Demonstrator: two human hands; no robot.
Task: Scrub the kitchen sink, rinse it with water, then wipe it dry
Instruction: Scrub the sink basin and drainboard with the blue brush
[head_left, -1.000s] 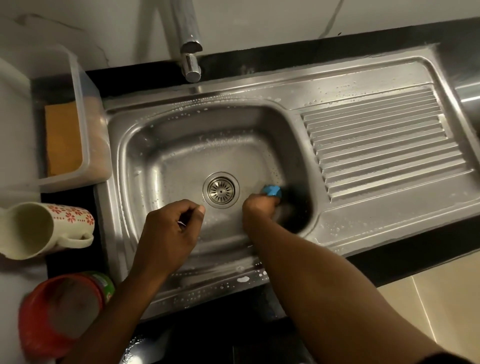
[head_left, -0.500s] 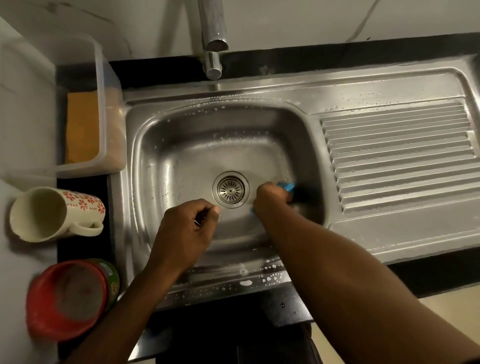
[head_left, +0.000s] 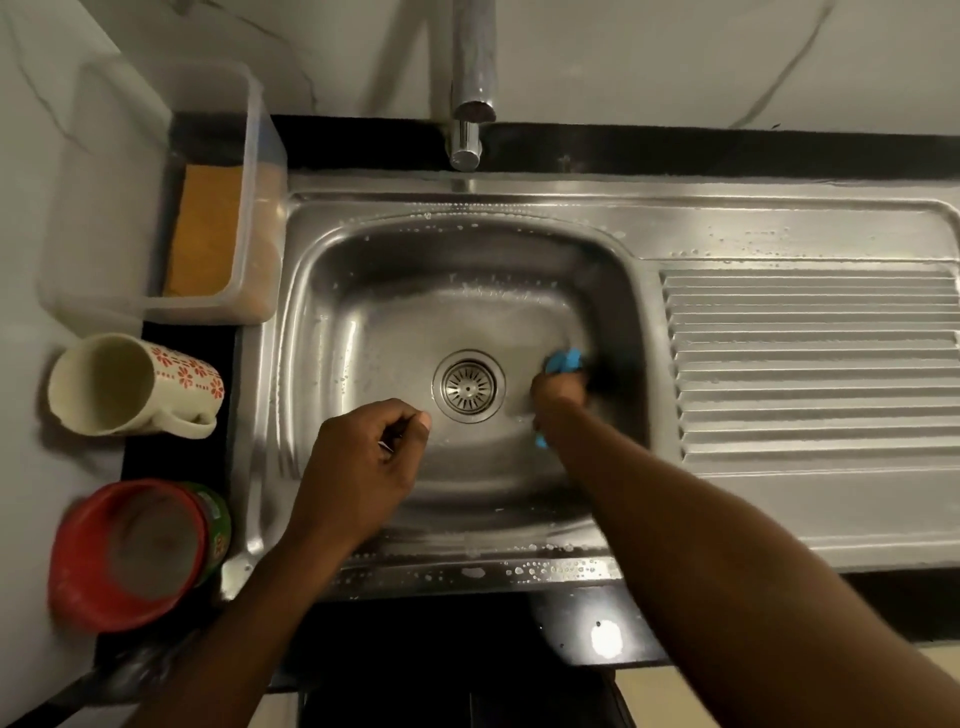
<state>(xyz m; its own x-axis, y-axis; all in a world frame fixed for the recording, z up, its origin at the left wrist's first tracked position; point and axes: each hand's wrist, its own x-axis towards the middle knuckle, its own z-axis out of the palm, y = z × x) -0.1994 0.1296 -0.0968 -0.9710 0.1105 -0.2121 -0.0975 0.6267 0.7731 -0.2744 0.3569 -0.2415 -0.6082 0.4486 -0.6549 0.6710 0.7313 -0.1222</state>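
Since half a second ago, the view has been sliding left, so the sink (head_left: 363, 322) is now sitting further right in the picture. The right hand (head_left: 558, 389) is staying just right of the drain (head_left: 469, 385), and more of the blue scrubber (head_left: 565, 361) is now showing past its fingers.

Looking straight down from the person's head, the right hand is curling round the blue scrubber and pressing it against the basin floor, close to the right wall. A second bit of blue is peeking out beside the wrist.

The left hand (head_left: 363, 467) is hovering over the front left of the basin with its fingers curled and its thumb against the forefinger. A small glint is showing between them, and whether it is pinching anything cannot be told. The two hands are apart, one on each side of the drain.

Soapy droplets (head_left: 550, 569) are clinging to the front rim. The tap (head_left: 470, 78) is hanging over the back edge, and the ribbed draining board (head_left: 810, 364) is stretching away to the right.

On the left counter, a clear tub (head_left: 249, 156) is holding an orange sponge (head_left: 205, 234). A flowered mug (head_left: 130, 384) is lying on its side, and a red pot (head_left: 124, 556) is sitting nearest the person.
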